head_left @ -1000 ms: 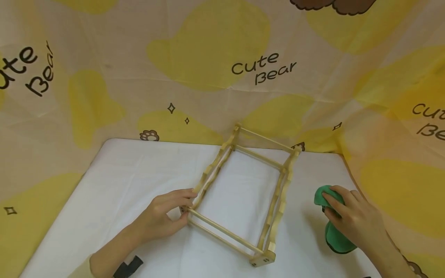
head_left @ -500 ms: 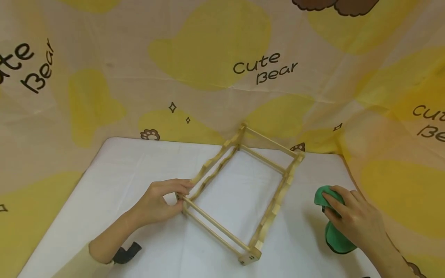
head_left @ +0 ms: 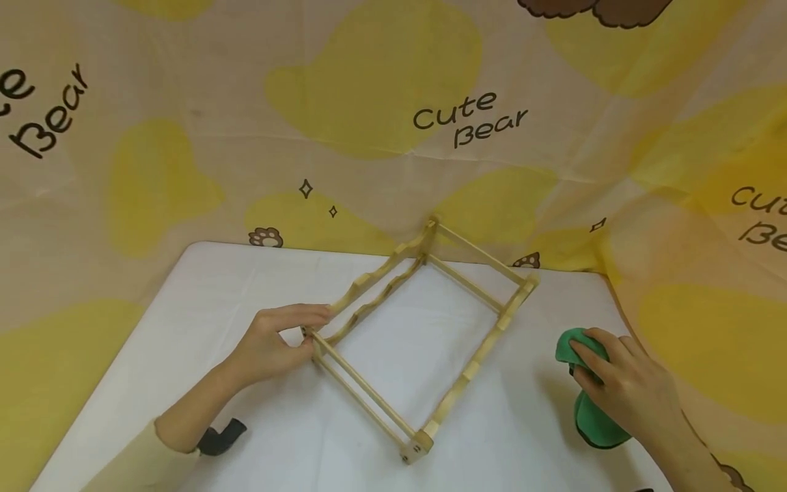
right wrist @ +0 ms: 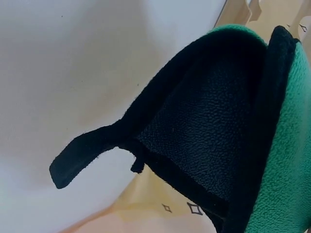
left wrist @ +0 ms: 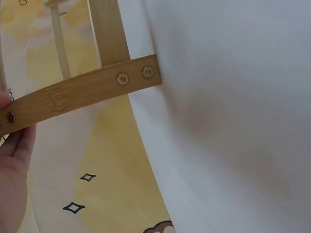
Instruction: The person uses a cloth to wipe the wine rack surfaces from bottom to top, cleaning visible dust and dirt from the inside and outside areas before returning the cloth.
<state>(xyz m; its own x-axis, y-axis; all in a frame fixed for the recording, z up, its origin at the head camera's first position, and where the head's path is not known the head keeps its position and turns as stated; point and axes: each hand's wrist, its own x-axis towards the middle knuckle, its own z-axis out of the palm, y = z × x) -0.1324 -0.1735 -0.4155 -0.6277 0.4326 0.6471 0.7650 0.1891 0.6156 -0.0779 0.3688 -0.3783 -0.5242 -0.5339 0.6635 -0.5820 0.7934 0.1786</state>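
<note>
Wooden frame (head_left: 470, 371): pale, yellowish, open rectangular build. Wavy-edged strips, one above another, form each long side; paired straight rods cross each short end. The left wrist view gives a close look at one bar: visible brown grain, round metal fasteners (left wrist: 122, 78) set into its face. Position: middle of the tabletop (head_left: 240, 287), its far end close to the rear edge. Orientation: long axis oblique, near end toward the person and to the left, far end pointing away and to the right. Whether every corner rests on the surface: cannot tell.

Left hand (head_left: 261, 348) at the near left corner; grip nearly closed, fingers over and thumb below, pinching the wood. Pale sleeve (head_left: 138, 461) on this arm; small dark object (head_left: 223, 437) beside the cuff, identity unclear.

Right of the frame and apart from it: green cloth (head_left: 599, 425), bunched. Right wrist view shows a dark inner face, black edging and a black strap-like tab (right wrist: 80, 154). Right hand (head_left: 636, 386) has its grip drawn in on the cloth, fingers pinching the upper fold.

Behind: hanging fabric (head_left: 375, 89), beige with yellow patches, lettered "Cute Bear".
</note>
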